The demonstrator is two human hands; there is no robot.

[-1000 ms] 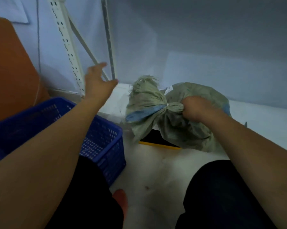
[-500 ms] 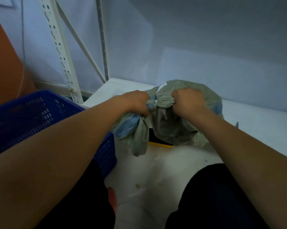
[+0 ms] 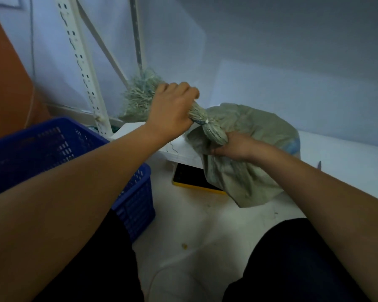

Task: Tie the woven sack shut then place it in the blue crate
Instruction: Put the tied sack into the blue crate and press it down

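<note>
With tying judged in hand, the sack (image 3: 249, 171), at centre right of the frame, was gripped at its twisted neck by the left hand (image 3: 172, 110) and right hand (image 3: 235, 146); a firm knot was judged needed before the crate (image 3: 131, 201) at left.

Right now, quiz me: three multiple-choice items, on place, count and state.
1. The blue perforated plastic crate lies on which side of the grey-green woven sack? A left B right C behind
2. How many hands grip the sack's twisted neck? A none B one C two
3. The sack is: A in the crate B outside it C hanging above it

A: the crate sits by the left arm.
C: left hand and right hand both clutch it.
B: it rests on the white ledge.
</note>
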